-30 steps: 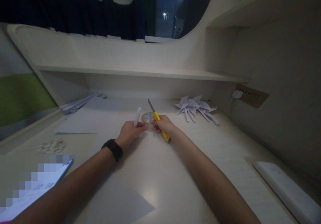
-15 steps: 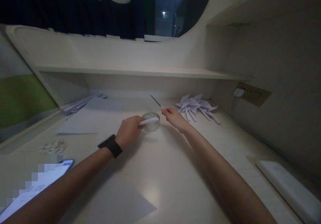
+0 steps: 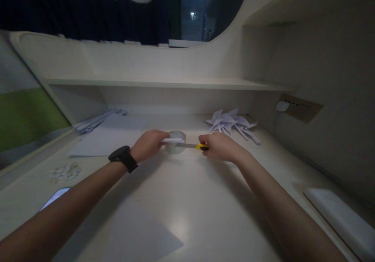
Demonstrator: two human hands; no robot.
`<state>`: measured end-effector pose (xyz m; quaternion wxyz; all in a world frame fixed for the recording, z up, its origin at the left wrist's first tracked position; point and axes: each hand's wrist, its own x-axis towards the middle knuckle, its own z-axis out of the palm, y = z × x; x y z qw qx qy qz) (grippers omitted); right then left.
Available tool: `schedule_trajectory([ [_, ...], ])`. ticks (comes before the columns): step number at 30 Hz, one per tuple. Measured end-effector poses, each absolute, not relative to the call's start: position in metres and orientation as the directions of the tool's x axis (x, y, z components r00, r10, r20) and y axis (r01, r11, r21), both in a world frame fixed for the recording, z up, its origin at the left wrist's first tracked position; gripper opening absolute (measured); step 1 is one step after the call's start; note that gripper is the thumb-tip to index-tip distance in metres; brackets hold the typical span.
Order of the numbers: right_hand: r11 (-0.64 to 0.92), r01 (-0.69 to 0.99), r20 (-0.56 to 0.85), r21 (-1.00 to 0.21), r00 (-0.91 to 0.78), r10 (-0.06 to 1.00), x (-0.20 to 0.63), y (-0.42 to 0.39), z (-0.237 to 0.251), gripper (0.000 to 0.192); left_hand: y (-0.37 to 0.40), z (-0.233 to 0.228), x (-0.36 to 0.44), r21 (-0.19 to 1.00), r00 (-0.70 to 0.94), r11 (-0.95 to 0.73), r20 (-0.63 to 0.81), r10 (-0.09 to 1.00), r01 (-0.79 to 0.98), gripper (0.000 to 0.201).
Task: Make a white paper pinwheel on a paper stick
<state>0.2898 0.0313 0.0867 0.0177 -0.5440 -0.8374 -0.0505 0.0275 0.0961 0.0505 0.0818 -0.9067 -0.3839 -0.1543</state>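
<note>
My left hand, with a black watch on its wrist, is closed on a rolled white paper tube that points to the right. Closed around the handle of a yellow utility knife is my right hand. The knife's blade is out and points left, its tip just below the free end of the tube; whether they touch I cannot tell. Behind and under the tube stands a roll of clear tape on the desk, partly hidden by it.
Paper pinwheels lie at the back right. White paper sheets and paper rolls are at the back left. A pile of small pale pieces and a phone sit at left. One sheet lies in front; a white slab stands right.
My right hand has moved right and nearer, and the knife has swung from pointing up and away to lying level, blade toward the paper tube. The left hand has shifted slightly left.
</note>
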Motion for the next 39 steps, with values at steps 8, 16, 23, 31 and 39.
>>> schedule_trajectory([
  [8, 0.369, 0.917, 0.013, 0.155, -0.375, 0.927, 0.273, 0.024, 0.086, 0.042, 0.095, 0.053, 0.028, -0.074, 0.641, -0.651, 0.294, 0.710, 0.755, 0.020],
  [16, 0.347, 0.917, 0.076, 0.200, -0.367, 0.927, 0.263, 0.021, 0.084, 0.043, 0.094, 0.045, 0.024, 0.132, 0.553, -0.613, 0.316, 0.771, 0.779, 0.021],
  [23, 0.336, 0.910, 0.169, 0.242, -0.381, 0.909, 0.254, 0.020, 0.078, 0.038, 0.090, 0.050, 0.027, 0.119, 0.564, -0.614, 0.288, 0.773, 0.780, 0.019],
  [31, 0.333, 0.906, 0.231, 0.262, -0.394, 0.890, 0.248, 0.016, 0.079, 0.035, 0.091, 0.049, 0.027, 0.075, 0.604, -0.645, 0.284, 0.745, 0.761, 0.020],
  [39, 0.323, 0.907, 0.191, 0.268, -0.379, 0.905, 0.246, 0.013, 0.085, 0.034, 0.089, 0.053, 0.029, 0.071, 0.601, -0.638, 0.266, 0.753, 0.767, 0.019],
])
